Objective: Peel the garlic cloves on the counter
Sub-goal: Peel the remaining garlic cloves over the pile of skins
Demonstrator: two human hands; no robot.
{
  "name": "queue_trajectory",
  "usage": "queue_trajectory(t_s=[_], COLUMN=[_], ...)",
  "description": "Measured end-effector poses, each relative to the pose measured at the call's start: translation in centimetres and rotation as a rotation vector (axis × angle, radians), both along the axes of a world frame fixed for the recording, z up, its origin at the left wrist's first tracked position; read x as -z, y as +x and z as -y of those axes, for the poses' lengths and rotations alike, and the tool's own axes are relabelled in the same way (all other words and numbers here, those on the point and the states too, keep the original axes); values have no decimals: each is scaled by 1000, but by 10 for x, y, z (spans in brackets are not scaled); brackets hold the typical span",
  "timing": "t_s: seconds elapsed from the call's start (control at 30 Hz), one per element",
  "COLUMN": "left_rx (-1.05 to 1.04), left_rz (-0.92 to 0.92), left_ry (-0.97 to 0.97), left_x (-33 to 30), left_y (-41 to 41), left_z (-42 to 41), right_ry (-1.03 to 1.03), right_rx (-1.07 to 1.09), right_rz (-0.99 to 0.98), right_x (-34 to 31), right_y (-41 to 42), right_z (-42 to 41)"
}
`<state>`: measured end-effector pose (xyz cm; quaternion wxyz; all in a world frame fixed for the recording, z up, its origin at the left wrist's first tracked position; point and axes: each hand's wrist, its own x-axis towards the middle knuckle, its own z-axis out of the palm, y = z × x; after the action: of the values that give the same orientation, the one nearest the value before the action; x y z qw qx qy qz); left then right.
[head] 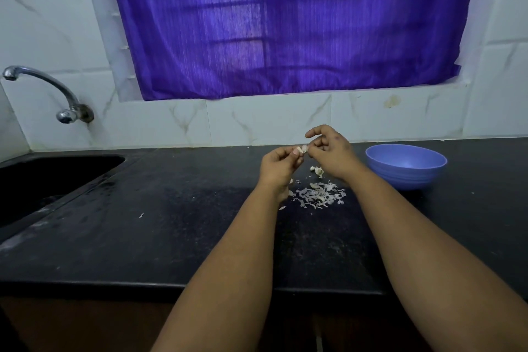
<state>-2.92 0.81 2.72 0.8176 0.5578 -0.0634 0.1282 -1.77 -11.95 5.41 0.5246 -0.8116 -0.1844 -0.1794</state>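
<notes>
Garlic clove (303, 149) sits up in the air above the dark surface (171, 223), pinched between my two hands — I can see its pale skin poking out where the fingertips meet. From the head view, my left hand (281, 164) has its fingers curled in around the near end of the clove, thumb on top, while my right hand (331, 151) pinches the far end with thumb and middle fingers, its index finger arched up and clear. Both forearms reach in from the bottom of the view. Below the hands, a couple of loose cloves (317, 171) lie on the surface, and just nearer to me is a scatter of papery peels (317, 196) spread flat. A blue bowl (405, 166) stands upright to the right of the hands, near but apart from the peels; I cannot tell what is inside it. Off to the left the surface drops into a dark sink (43, 177) with a metal tap (48, 88) fixed to the tiled wall — and a purple curtain (285, 23) hangs over the window behind.
</notes>
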Motion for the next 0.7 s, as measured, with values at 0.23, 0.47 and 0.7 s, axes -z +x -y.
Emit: queue_trajectory(t_s=[0.23, 0.47, 0.7], left_rx=[-22, -21, -222], left_rz=[-55, -124, -61], left_ry=[-3, 77, 734], left_x=[-4, -5, 7], left_y=[-1, -5, 0], left_z=[1, 2, 4], right_ry=[13, -143, -364], right_rx=[62, 120, 73], right_rz=[-37, -39, -95], right_x=[-2, -5, -1], right_y=[-2, -10, -8], right_z=[0, 11, 20])
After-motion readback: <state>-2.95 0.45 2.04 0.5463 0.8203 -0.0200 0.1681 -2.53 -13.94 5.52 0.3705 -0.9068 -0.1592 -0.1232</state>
